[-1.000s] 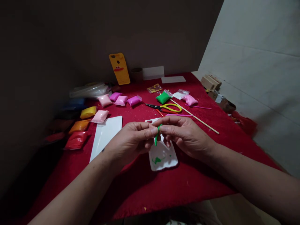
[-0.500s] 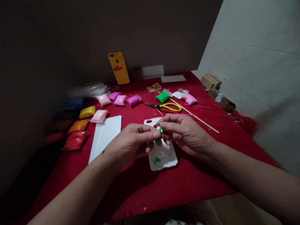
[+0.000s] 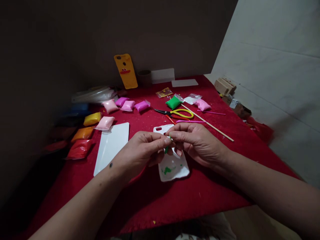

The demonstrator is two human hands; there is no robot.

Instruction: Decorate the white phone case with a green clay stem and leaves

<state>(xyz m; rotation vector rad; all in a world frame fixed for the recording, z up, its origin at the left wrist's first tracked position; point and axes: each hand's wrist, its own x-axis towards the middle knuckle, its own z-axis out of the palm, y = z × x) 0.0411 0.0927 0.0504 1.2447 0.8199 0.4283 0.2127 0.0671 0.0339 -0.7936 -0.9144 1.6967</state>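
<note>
Between my fingertips is a small strip of green clay, partly hidden by the fingers. My left hand pinches it from the left, and my right hand pinches its upper end from the right; the fingertips of both hands nearly touch. Beneath them a white phone case lies on the red cloth, with green smears on its lower part. Its upper middle is covered by my hands. A packet of green clay sits farther back.
Yellow-handled scissors, a thin wooden stick and a pink tool lie beyond my hands. To the left are a white board and several clay packets. A yellow phone case leans at the back.
Both hands have stayed over the white case. The fingertips have shifted slightly on the green clay, and less of its upper end shows. The view has moved very slightly.
</note>
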